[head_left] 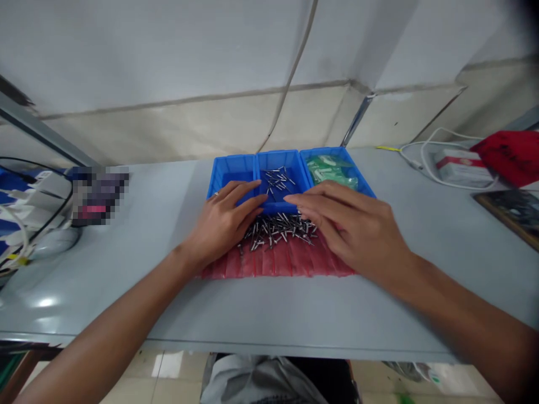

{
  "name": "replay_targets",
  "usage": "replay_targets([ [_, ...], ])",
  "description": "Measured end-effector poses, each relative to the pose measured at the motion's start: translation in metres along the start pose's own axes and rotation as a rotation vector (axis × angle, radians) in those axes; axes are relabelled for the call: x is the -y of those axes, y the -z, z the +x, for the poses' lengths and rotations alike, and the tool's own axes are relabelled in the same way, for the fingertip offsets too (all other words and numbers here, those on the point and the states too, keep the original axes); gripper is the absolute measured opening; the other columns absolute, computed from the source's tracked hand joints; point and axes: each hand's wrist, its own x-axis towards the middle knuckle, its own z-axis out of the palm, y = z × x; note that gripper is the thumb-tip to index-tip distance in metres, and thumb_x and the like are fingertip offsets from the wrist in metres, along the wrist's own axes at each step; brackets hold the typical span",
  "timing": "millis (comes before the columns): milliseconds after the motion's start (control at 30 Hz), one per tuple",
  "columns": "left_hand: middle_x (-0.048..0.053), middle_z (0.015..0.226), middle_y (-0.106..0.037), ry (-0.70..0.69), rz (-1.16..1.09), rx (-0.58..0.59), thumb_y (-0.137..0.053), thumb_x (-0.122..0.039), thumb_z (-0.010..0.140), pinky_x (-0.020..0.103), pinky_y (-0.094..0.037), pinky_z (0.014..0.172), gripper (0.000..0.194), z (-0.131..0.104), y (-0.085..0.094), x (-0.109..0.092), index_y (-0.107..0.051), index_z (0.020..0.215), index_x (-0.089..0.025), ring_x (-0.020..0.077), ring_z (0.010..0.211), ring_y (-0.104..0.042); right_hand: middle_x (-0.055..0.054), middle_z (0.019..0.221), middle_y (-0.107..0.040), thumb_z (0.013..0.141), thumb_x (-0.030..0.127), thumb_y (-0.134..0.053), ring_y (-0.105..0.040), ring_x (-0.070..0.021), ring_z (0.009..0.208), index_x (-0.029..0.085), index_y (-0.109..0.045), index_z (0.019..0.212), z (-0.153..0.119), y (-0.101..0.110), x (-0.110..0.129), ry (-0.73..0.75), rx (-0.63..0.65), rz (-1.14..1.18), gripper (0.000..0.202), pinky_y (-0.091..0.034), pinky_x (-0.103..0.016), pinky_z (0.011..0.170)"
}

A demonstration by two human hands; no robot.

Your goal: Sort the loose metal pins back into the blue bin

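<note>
A pile of thin metal pins that look like pop rivets (278,227) lies on a ribbed red sheet (269,264) on the table. Behind it stand the blue left bin (233,163), the blue middle bin (290,154) with some loose rivets inside, and the blue right bin (353,160) holding green-and-clear plastic bags (330,171). My left hand (227,216) rests over the pile's left side and the bins' front rim, fingers stretched out, holding nothing visible. My right hand (353,224) hovers over the pile's right side, thumb and fingers pinched together; what lies between the fingertips is too small to tell.
White chargers and cables (33,207) crowd the table's left end, near a blurred-out dark item (99,196). To the right are a white-and-red box (463,167), a looped white cable (421,160), a red cloth-like item (511,157) and a dark phone-like slab (514,213). A wall (168,129) rises behind.
</note>
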Motion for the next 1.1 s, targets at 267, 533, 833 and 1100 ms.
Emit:
replay_targets([
  [267, 0.014, 0.127, -0.071, -0.089, -0.037, -0.065, -0.059, -0.014, 0.100, 0.050, -0.059, 0.104, 0.016, 0.003, -0.002, 0.002, -0.069, 0.112, -0.014, 0.0286, 0.131, -0.061, -0.002, 0.094, -0.078, 0.092, 0.026, -0.074, -0.078, -0.0188, 0.083, 0.025, -0.077, 0.106, 0.010, 0.003, 0.004, -0.524, -0.163, 0.737, 0.015, -0.067, -0.033, 0.077],
  [533, 0.011, 0.120, -0.075, -0.091, -0.101, -0.179, -0.069, -0.024, 0.096, 0.046, -0.059, 0.099, 0.028, 0.006, 0.012, -0.016, -0.063, 0.122, -0.016, 0.0264, 0.118, -0.068, -0.001, 0.094, -0.078, 0.089, 0.025, -0.078, -0.079, -0.0199, 0.086, 0.025, -0.079, 0.096, 0.008, -0.002, 0.009, -0.481, -0.173, 0.758, 0.008, -0.069, -0.037, 0.084],
  [833, 0.004, 0.088, -0.075, -0.138, -0.037, -0.285, -0.066, -0.016, 0.095, 0.035, -0.055, 0.078, 0.003, 0.007, 0.019, -0.023, -0.064, 0.097, -0.016, 0.0199, 0.089, -0.067, -0.001, 0.098, -0.077, 0.089, 0.020, -0.078, -0.077, -0.0147, 0.084, 0.024, -0.078, 0.097, 0.007, -0.005, 0.016, -0.445, -0.180, 0.798, 0.009, -0.067, -0.030, 0.083],
  [1100, 0.003, 0.088, -0.076, -0.138, -0.043, -0.293, -0.062, -0.018, 0.098, 0.033, -0.054, 0.078, 0.003, 0.007, 0.021, -0.025, -0.063, 0.095, -0.018, 0.0191, 0.089, -0.068, -0.001, 0.096, -0.076, 0.089, 0.023, -0.078, -0.075, -0.0146, 0.079, 0.026, -0.079, 0.095, 0.005, -0.007, 0.017, -0.429, -0.106, 0.796, 0.007, -0.067, -0.031, 0.076],
])
